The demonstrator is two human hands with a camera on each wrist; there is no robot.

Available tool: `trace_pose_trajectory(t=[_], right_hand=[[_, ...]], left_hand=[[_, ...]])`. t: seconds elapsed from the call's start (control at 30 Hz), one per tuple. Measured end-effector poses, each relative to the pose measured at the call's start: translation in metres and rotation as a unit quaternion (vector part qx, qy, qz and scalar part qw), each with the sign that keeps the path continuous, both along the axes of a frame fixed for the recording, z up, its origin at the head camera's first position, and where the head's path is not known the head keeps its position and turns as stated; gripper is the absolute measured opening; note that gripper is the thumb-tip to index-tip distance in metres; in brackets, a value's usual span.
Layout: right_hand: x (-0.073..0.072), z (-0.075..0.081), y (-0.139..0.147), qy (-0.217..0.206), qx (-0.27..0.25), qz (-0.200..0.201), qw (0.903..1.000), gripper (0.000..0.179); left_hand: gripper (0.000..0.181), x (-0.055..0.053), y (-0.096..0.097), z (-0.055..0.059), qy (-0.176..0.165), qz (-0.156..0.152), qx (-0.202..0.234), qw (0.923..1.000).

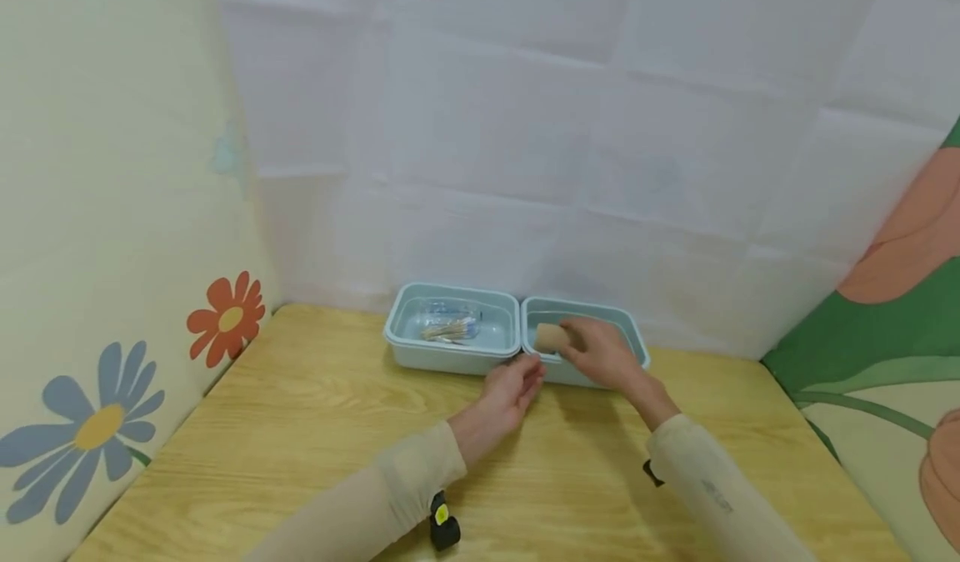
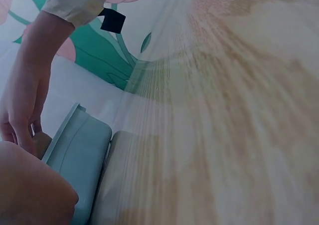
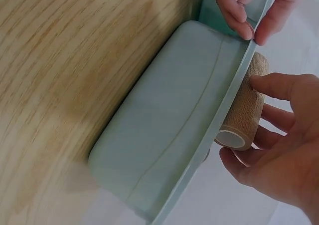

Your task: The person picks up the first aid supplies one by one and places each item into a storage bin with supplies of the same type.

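Note:
My right hand [image 1: 603, 352] grips a tan roll of cohesive bandage [image 3: 244, 105], thumb on one side and fingers on the other. The roll has a textured surface and a pale hollow core, and is at the opening of the right light-blue bin [image 3: 159, 120], just beside its rim. My left hand [image 1: 510, 391] is at the front where the two bins meet; in the right wrist view its thumb and fingertips pinch the rim. In the left bin [image 1: 427, 358] lie a clear packet [image 1: 444, 308] and a bundle of cotton swabs [image 1: 448, 330].
Both bins stand side by side at the back of the wood-grain table [image 1: 315, 429], close to a white sheet [image 1: 510, 128]. Flower-printed cloths hang on the left [image 1: 97, 237] and right [image 1: 892, 320].

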State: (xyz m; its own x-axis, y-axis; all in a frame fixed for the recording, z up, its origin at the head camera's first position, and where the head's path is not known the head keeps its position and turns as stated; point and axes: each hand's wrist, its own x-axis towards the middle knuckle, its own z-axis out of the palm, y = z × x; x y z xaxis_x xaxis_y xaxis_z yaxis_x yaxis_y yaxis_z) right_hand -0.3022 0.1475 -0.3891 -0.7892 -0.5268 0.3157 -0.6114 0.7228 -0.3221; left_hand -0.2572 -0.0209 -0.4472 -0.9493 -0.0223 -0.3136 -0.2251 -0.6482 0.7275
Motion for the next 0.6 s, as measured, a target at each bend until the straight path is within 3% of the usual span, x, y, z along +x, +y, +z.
trace_pose_trajectory(t=[0.33,0.6], right_hand=[[-0.001,-0.008,0.006,-0.028,-0.015,0.033,0.9989,0.042],[0.005,-0.004,0.018,-0.033,-0.052,0.075,0.9953,0.042]], left_hand=[[0.006,-0.001,0.006,-0.008,0.011,-0.009,0.003,0.9999],[0.009,-0.003,0.005,-0.005,0.004,-0.023,-0.014,0.9996]])
